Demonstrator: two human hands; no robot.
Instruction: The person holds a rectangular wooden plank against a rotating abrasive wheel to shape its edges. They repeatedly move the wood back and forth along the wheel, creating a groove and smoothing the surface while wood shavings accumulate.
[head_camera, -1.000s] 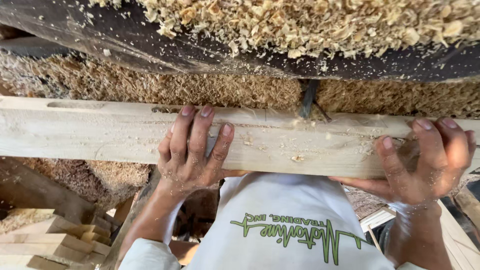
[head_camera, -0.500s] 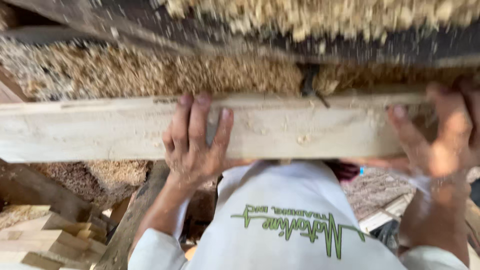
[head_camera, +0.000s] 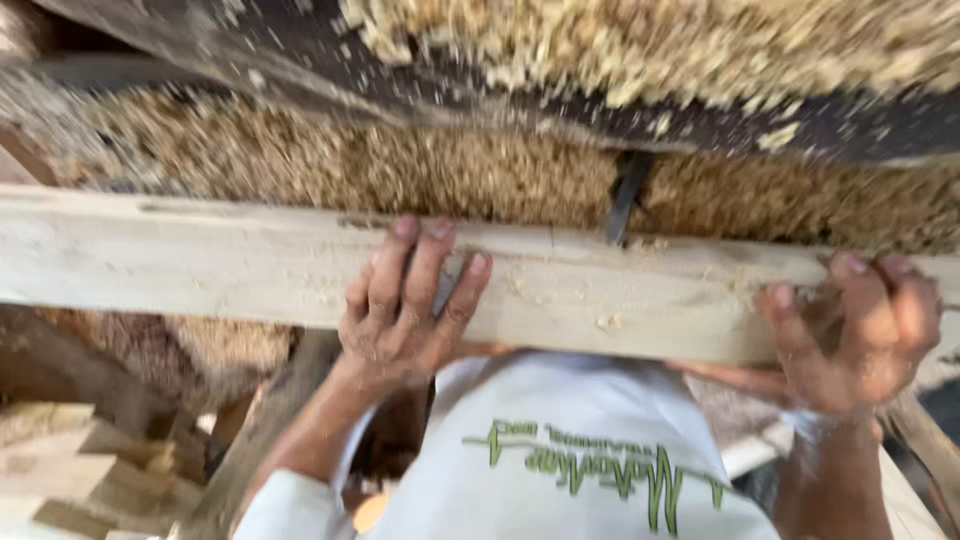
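A long pale wooden plank (head_camera: 200, 265) lies across the view in front of me, dusted with shavings. My left hand (head_camera: 405, 310) grips its near edge, fingers spread flat over the top face. Farther right, my right hand (head_camera: 860, 330) wraps around the same plank near its right end. A thin dark saw blade (head_camera: 628, 195) stands upright just behind the plank, between my two hands. My white shirt with green lettering (head_camera: 570, 460) fills the lower middle.
Heaps of sawdust (head_camera: 400, 165) cover the machine bed behind the plank, and more sits on a dark ledge (head_camera: 500, 90) above. Cut wooden blocks (head_camera: 70, 470) are stacked at the lower left. A dark beam (head_camera: 270, 420) slants below the plank.
The plank and both hands have shifted a little; the right hand now curls more tightly over the plank's right end. The view is blurred from motion.
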